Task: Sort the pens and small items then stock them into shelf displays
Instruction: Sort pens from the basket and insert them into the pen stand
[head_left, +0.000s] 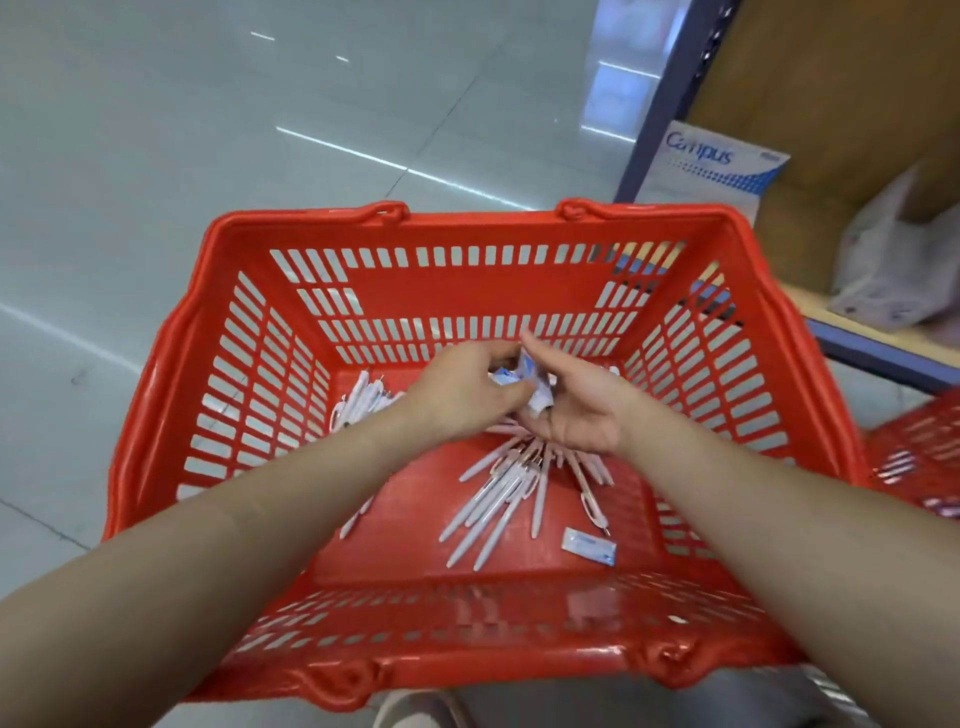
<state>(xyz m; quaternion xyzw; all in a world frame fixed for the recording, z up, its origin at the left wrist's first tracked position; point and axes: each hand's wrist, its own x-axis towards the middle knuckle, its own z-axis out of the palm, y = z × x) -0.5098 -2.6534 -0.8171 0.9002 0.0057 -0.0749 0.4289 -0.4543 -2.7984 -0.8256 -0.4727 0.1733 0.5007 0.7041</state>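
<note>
Mid-frame, packets (525, 385) were pinched by the left hand (462, 397) and cradled in the right hand's (579, 415) curled fingers; sorting was judged underway; the stray packet (589, 545), lower down, seemingly needed collecting next.

Shopping basket (467, 228): pens (498, 499) fanned at its centre, more pens (358, 400) at far left, a loose packet (589, 545) at near right. Above the centre, left hand (462, 395) and right hand (576, 410) hold small packets (524, 374) between them. A shelf unit (831, 312) and a second basket (919, 457) stand to the right.
</note>
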